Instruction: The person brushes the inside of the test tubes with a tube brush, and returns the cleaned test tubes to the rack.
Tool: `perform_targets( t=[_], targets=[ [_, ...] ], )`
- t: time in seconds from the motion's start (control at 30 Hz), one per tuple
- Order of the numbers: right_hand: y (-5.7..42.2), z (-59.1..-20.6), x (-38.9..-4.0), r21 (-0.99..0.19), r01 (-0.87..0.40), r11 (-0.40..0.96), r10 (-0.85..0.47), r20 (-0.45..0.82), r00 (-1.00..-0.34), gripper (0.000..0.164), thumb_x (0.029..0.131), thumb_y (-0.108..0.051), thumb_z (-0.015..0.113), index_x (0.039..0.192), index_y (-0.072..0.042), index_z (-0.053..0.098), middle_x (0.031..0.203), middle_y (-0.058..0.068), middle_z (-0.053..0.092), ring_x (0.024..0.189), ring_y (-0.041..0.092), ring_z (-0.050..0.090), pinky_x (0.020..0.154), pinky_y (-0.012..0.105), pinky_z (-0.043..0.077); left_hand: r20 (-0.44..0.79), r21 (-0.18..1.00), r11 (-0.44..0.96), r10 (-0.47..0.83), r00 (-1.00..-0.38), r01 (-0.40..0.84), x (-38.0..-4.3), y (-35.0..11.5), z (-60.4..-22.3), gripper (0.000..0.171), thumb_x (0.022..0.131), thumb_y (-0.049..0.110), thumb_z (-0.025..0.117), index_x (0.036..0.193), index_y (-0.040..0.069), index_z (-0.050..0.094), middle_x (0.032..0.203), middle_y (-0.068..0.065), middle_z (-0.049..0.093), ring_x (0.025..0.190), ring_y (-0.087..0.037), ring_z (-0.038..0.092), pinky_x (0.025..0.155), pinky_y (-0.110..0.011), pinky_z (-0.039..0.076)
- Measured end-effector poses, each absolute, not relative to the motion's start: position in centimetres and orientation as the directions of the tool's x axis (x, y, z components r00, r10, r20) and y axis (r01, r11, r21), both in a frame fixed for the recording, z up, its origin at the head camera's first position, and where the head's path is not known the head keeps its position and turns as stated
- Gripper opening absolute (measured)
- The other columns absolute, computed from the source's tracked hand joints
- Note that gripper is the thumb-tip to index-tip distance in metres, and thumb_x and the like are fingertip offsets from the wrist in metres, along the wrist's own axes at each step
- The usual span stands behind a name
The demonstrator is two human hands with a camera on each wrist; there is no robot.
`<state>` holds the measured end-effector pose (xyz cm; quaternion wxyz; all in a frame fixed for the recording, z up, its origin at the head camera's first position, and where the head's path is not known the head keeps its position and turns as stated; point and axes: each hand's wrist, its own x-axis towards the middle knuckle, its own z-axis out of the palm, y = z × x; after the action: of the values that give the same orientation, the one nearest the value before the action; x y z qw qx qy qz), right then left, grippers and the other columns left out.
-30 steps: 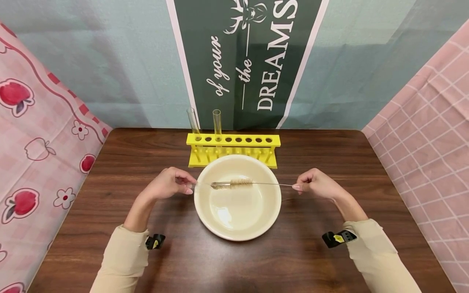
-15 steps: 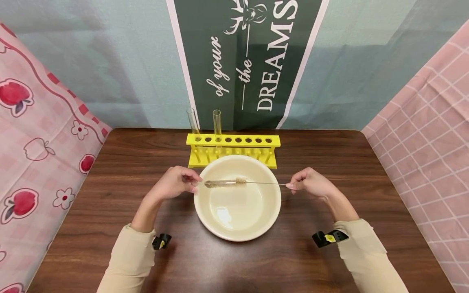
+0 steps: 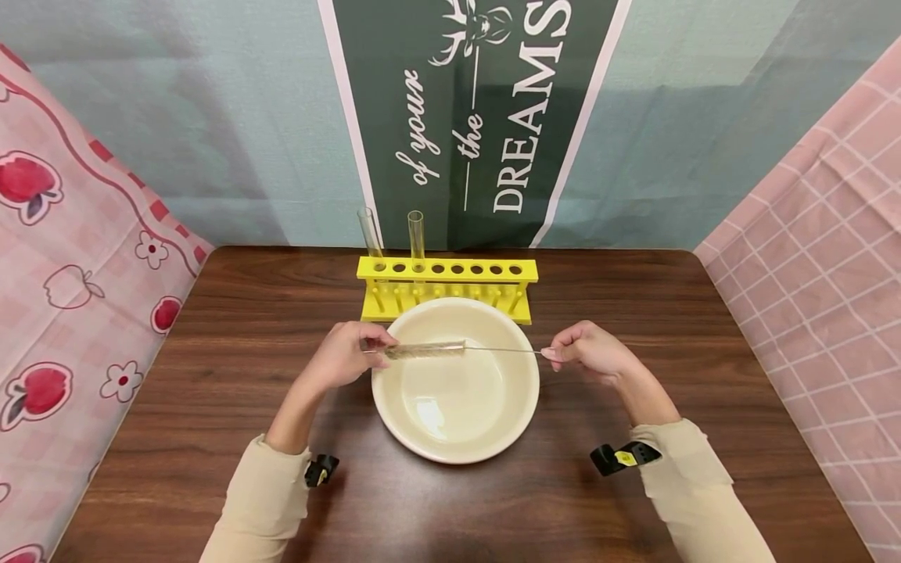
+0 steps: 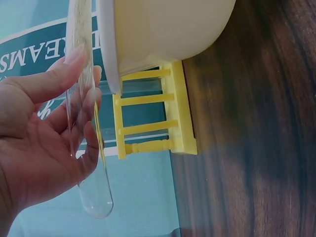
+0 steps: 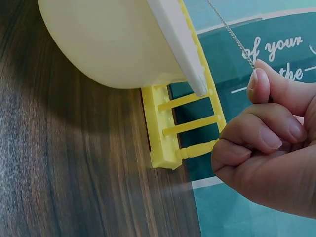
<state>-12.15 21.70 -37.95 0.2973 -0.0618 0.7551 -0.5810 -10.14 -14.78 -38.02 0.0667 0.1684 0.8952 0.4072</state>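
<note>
Over a cream basin (image 3: pixel 457 422), my left hand (image 3: pixel 345 356) grips a clear glass test tube (image 3: pixel 439 349) lying level. In the left wrist view its rounded closed end (image 4: pixel 97 200) sticks out past the fingers, and the thumb presses on the side. A bristle brush (image 3: pixel 415 351) fills part of the tube, its bristles inside up to about the mouth. On the right, my right hand (image 3: pixel 587 353) pinches the end of the brush's twisted wire handle (image 5: pixel 232 34) between thumb and forefinger. The other right fingers are curled in.
Behind the basin stands a yellow test tube rack (image 3: pixel 446 270). Two glass test tubes stand in it, one (image 3: pixel 369 234) at the left end and another (image 3: pixel 417 238) nearby. A dark wooden table (image 3: pixel 633 297) bears everything, with hanging cloths at the back and sides.
The bristles have gone deeper into the test tube, from partly outside to fully inside. My left hand has moved right with the tube; my right hand has moved left.
</note>
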Motion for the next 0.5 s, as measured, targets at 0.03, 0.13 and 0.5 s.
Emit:
perform_targets(
  t=[0.03,0.13,0.5],
  targets=[
    [21.6,-37.9,-12.2,-0.914,0.261,0.310,-0.441,-0.382,-0.813,0.029,0.084,0.000,0.059,0.056,-0.007,0.058,0.056,0.002,0.053,0.055,0.014,0.041,0.058,0.027,0.036,0.026,0.751,0.610,0.357,-0.934,0.254,-10.1,-14.7,-38.1,0.018,0.070,-0.001,0.075,0.086,0.005,0.071,0.079,-0.002,0.065,0.073,-0.016,0.055,0.067,-0.031,0.045],
    [21.1,-37.9,-12.2,-0.915,0.280,0.290,-0.445,-0.388,-0.807,0.029,0.084,0.000,0.059,0.056,-0.005,0.058,0.054,0.002,0.051,0.047,0.012,0.031,0.049,0.025,0.026,0.039,0.743,0.614,0.359,-0.932,0.267,-10.1,-14.3,-38.0,0.018,0.070,-0.001,0.075,0.086,0.007,0.071,0.081,-0.001,0.065,0.076,-0.016,0.056,0.068,-0.031,0.044],
    [19.6,-37.5,-12.2,-0.924,0.285,0.254,-0.449,-0.373,-0.812,0.021,0.083,0.003,0.057,0.062,0.007,0.059,0.053,0.003,0.050,0.045,0.010,0.028,0.047,0.022,0.026,0.030,0.702,0.663,0.340,-0.940,0.262,-9.9,-13.6,-37.4,0.020,0.067,-0.002,0.076,0.081,0.011,0.070,0.077,0.001,0.064,0.071,-0.014,0.055,0.066,-0.031,0.044]
  ],
)
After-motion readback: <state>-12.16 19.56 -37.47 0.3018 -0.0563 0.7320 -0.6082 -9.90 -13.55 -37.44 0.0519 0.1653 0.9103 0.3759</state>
